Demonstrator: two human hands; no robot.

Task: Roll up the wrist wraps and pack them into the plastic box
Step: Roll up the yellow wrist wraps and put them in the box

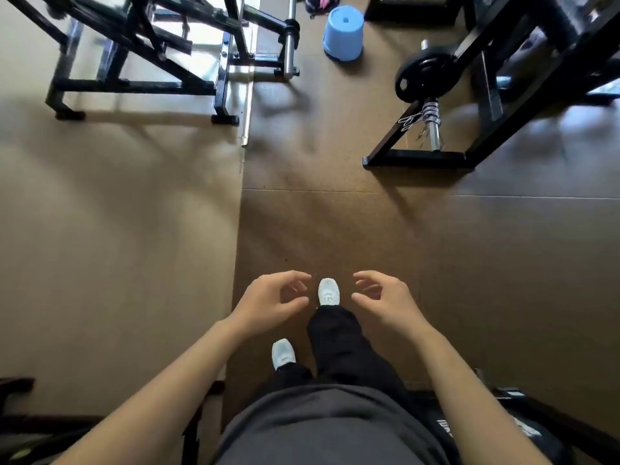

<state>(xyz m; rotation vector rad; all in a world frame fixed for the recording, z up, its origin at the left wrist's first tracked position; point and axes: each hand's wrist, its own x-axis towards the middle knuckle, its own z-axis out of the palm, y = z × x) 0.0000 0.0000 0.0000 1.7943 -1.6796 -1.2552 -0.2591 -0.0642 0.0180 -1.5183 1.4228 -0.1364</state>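
Both hands are out in front at about waist height with nothing in them. The left hand (268,302) has a loose, curled grip, fingers spread apart from the thumb and pinching only air, and the right hand (385,298) mirrors it, spread and empty too. They're near each other but not touching, with a white shoe (328,292) showing on the floor in the gap between them. A second white shoe (282,354) sits lower down, below black trousers (339,344).

Can't spot the wrist wraps or the plastic box anywhere in this view. The only container-ish thing is a blue plastic bucket (344,33) standing upside down on the brown floor (335,223) at the top, so no way to see inside. Black metal racks (134,52) stand top left, with a barbell (290,38) beside them, and a black weight plate (422,75) on a stand is top right.
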